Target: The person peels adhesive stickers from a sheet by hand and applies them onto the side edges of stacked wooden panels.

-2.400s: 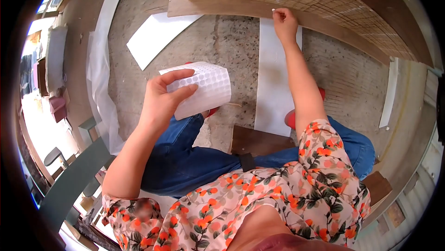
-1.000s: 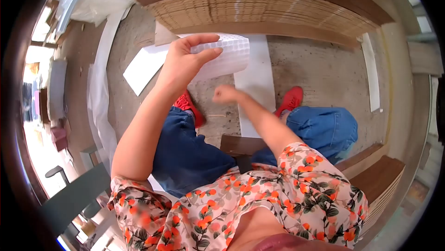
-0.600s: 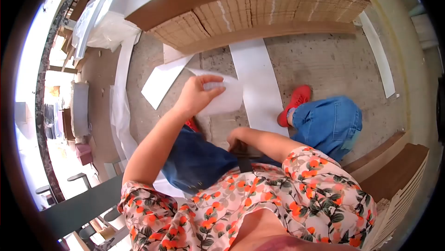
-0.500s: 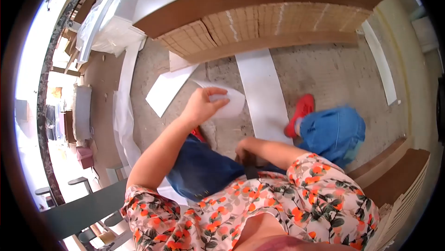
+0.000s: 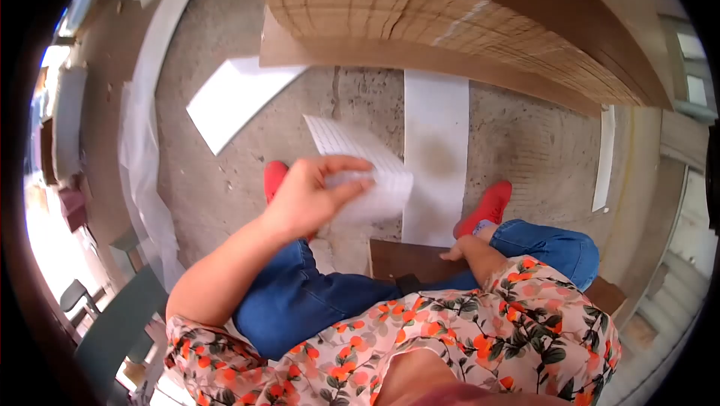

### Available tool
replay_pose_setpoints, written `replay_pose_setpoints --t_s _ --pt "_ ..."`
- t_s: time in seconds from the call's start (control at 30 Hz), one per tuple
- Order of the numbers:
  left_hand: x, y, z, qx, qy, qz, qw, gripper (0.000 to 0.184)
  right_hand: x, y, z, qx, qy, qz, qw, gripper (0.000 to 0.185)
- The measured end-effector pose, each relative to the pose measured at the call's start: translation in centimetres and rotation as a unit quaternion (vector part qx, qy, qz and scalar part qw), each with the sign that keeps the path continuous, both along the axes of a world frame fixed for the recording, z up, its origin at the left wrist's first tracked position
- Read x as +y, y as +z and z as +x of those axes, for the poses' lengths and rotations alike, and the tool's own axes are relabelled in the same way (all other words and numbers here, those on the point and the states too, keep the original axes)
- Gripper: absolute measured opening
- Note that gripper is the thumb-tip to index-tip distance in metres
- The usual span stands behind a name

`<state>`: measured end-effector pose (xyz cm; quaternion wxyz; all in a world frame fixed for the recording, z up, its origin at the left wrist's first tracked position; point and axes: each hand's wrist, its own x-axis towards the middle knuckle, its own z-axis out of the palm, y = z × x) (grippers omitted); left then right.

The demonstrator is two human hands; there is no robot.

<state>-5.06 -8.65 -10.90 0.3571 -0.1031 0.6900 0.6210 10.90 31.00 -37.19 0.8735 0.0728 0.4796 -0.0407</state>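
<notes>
So the left hand [image 5: 304, 199] has its grip pinched on a white sheet [image 5: 390, 194], which is up over the floor [image 5: 356, 98] and overlaps the edge of the white strip [image 5: 436, 136] from this angle. Right hand [image 5: 461, 247] is down by the brown board [image 5: 405, 260], near a red shoe [image 5: 486, 209], can't tell if its grip is open or closed

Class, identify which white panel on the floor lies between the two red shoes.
The long middle panel; the slanted panel lies ahead of the left shoe, and the narrow panel right of the right shoe.
</notes>
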Motion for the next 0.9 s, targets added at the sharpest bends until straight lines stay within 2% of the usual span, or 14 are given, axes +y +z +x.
replay_pose_setpoints --t_s 0.07,0.2,0.33,0.4,0.5,0.6,0.7,0.8,0.83,0.9 --pt "0.1 -0.7 -0.3 -0.037 0.034 0.012 0.999 0.024 2.0 0.3 1.3 0.018 -0.026 0.034 0.999 0.061" --pt "1.6 1.3 -1.5 -0.091 -0.041 0.017 0.995 0.023 3.6 0.3 3.0 0.034 -0.032 0.06 0.997 0.065" --pt "2.4 -1.5 -1.6 -0.004 -0.108 0.022 0.994 0.023 1.9 -2.1 4.5 0.06 -0.035 0.057 0.996 0.07" --pt "3.2 -1.1 -2.4 0.054 -0.143 0.005 0.988 0.022 0.4 -2.4 5.5 0.063 -0.023 0.04 0.997 0.073" --pt "4.1 -2.1 -2.9 0.08 -0.18 -0.024 0.98 0.022 -2.4 -1.1 5.3 0.074 0.038 0.003 0.997 0.086" --pt "4.1 -3.4 -2.0 0.091 -0.195 -0.076 0.974 0.022 -4.9 -4.4 7.1 0.102 0.026 -0.023 0.994 0.085" --pt "5.5 -4.7 -0.9 0.128 -0.231 -0.08 0.961 0.022 -5.5 -5.9 9.3 0.06 -0.04 0.006 0.997 0.081" --pt "7.6 -3.4 0.9 0.142 -0.273 -0.099 0.946 0.021 -5.0 -6.2 11.0 0.12 -0.127 0.016 0.985 0.069" --pt "6.0 -4.6 -2.3 0.089 -0.241 -0.109 0.96 0.021 -6.0 -7.1 9.5 0.112 -0.138 0.005 0.984 0.065" --pt "5.4 -6.6 -2.9 0.144 -0.252 -0.106 0.951 0.024 -6.2 -6.5 9.9 0.187 -0.218 0.019 0.958 0.057"
